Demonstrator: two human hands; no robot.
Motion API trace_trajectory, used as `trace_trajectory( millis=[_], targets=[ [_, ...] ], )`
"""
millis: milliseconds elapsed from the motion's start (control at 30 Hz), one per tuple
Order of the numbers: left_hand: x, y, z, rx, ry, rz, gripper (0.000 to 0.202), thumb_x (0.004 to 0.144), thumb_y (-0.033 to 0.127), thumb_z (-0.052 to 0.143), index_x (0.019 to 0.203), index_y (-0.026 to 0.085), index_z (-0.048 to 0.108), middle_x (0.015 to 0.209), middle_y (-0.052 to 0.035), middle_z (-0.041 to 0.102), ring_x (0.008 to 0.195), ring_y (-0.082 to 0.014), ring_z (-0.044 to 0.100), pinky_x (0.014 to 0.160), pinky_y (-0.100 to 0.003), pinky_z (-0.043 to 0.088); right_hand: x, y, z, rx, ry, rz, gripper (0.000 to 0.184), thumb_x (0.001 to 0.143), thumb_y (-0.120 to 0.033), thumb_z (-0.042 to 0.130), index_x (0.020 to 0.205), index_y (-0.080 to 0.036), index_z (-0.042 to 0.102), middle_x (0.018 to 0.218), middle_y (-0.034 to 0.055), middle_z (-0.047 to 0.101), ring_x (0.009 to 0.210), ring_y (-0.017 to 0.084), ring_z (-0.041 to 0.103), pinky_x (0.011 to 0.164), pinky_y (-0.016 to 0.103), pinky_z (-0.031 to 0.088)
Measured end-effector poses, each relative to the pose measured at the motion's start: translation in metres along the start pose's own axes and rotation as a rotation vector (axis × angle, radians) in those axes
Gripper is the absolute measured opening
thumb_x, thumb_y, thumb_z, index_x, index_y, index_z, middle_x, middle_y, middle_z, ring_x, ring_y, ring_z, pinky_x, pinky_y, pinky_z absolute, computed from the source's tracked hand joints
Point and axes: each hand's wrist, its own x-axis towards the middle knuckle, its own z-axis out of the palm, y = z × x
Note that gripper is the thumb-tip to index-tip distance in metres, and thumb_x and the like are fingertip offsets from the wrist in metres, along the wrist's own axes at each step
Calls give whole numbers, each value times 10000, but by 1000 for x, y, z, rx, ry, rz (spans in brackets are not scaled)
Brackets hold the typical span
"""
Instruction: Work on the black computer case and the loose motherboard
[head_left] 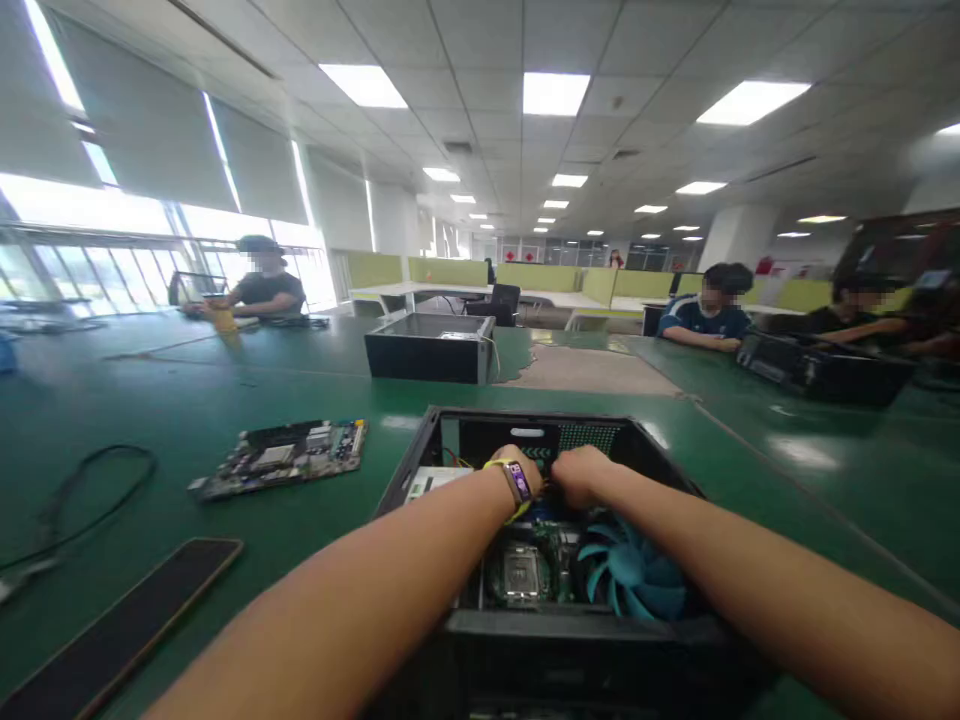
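Observation:
Both hands reach into an open black computer case [480, 625] in front of me. My left hand [527, 466], with a yellow-banded smartwatch [517, 483] on its wrist, is curled down near the far end inside. Close beside it, my right hand [580, 474] is closed with its fingers tucked under. What either one holds is hidden behind the knuckles. Below them lie a green motherboard with a metal CPU socket [523, 573] and a teal fan [632, 568]. A pale metal box [435, 480], perhaps the power supply, sits at the case's left.
A loose motherboard [292, 455] lies left of the case. Nearer are a long dark flat strip [127, 630] and a black cable [97, 455]. Another open case [427, 350] stands ahead. Other people sit around the green table [330, 560], one at a dark case [825, 365] on the right.

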Motion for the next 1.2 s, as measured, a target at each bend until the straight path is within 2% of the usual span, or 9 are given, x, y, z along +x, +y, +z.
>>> trace_trajectory(
  millis=[567,1200],
  targets=[
    [-5,1,-5,-13,-46,-38,257,860,289,587,1081,160,608,1144,-76,623,1057,-216,589,871,-432,510,-5,-1,-3,23,27,9,324,709,-268,626,1007,-158,689,1049,170,682,987,271,646,805,334,500],
    [-9,0,-3,-45,-19,-77,257,871,298,571,1091,168,595,1142,-70,608,1048,-209,581,881,-430,500,-2,-4,-2,41,-27,61,366,668,-227,656,1019,-130,693,1048,190,681,990,282,646,800,340,511]
  ],
)
